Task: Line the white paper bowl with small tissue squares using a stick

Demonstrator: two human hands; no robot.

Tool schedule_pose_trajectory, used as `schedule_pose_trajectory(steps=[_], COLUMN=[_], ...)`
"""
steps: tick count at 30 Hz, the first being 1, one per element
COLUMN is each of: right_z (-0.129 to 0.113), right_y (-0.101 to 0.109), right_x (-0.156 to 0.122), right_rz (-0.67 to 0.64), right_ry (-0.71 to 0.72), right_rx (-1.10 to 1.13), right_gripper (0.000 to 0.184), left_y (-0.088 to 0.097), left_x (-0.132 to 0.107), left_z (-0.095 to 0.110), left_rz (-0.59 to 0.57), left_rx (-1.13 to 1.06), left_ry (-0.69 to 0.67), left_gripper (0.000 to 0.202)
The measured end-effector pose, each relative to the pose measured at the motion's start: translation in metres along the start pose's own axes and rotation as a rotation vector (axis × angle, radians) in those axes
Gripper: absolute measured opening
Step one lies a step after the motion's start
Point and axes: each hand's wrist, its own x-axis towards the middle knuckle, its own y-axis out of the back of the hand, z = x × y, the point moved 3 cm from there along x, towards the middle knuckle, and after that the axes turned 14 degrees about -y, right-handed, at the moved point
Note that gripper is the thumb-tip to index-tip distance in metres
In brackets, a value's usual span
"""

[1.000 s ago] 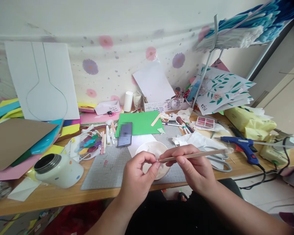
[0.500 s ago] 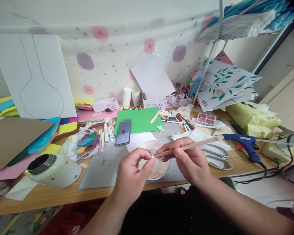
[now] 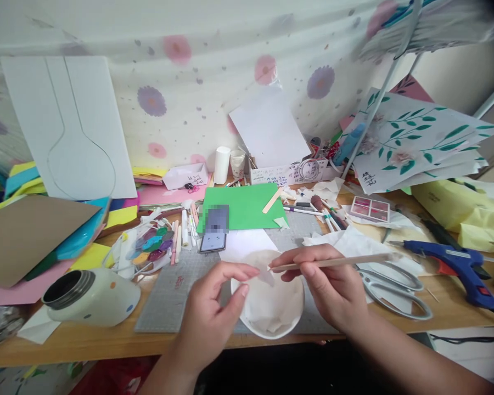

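Observation:
My right hand (image 3: pixel 329 282) pinches a thin wooden stick (image 3: pixel 346 261) held nearly level. At the stick's left tip, over a white bowl (image 3: pixel 271 333), hangs a thin, translucent white piece (image 3: pixel 267 275). My left hand (image 3: pixel 218 304) is just left of that piece, its thumb and forefinger apart with nothing visible between them. Pale thin pieces (image 3: pixel 274 310) lie inside the bowl, which stands at the near edge of the table, on a grey cutting mat (image 3: pixel 164 299).
Behind the bowl lie a phone (image 3: pixel 214 236) and a green sheet (image 3: pixel 247 197). Scissors (image 3: pixel 395 293) and a blue glue gun (image 3: pixel 448 260) are to the right. An open flask (image 3: pixel 94 299) lies at left, below a paint palette (image 3: pixel 152 241). Markers (image 3: pixel 327 213) sit farther back.
My left thumb and forefinger have parted from the white piece at the stick's tip. The view has shifted, and more of the bowl shows between my hands. My right hand still holds the stick.

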Motion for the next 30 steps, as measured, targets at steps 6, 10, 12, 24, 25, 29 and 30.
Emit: schedule_pose_trajectory(steps=[6,10,12,24,25,29,30], right_z=[0.009,0.011,0.011,-0.006,-0.009,-0.022,-0.024], right_y=[0.012,0.018,0.019,0.009,0.007,0.001,0.001], right_x=[0.014,0.018,0.018,0.014,0.013,0.009,0.008], right_rz=[0.057,0.093,0.114,0.095,0.082,0.055,0.052], right_ry=[-0.098,-0.104,-0.102,-0.065,-0.061,-0.062,-0.063], right_rx=[0.248,0.247,0.237,0.285,0.284,0.298,0.306], right_gripper=[0.01,0.009,0.008,0.007,0.008,0.009,0.009], left_y=[0.051,0.055,0.052,0.016,0.006,-0.024,-0.027], left_x=[0.026,0.031,0.03,0.038,0.039,0.043,0.044], left_z=[-0.067,-0.096,-0.102,0.015,0.028,0.052,0.054], left_rz=[-0.031,-0.103,-0.128,-0.008,-0.03,-0.014,-0.009], left_rx=[0.839,0.937,0.945,0.358,0.281,0.101,0.073], left_ry=[0.197,0.298,0.318,-0.139,-0.169,-0.172,-0.161], left_gripper=[0.033,0.037,0.037,0.009,0.007,0.009,0.009])
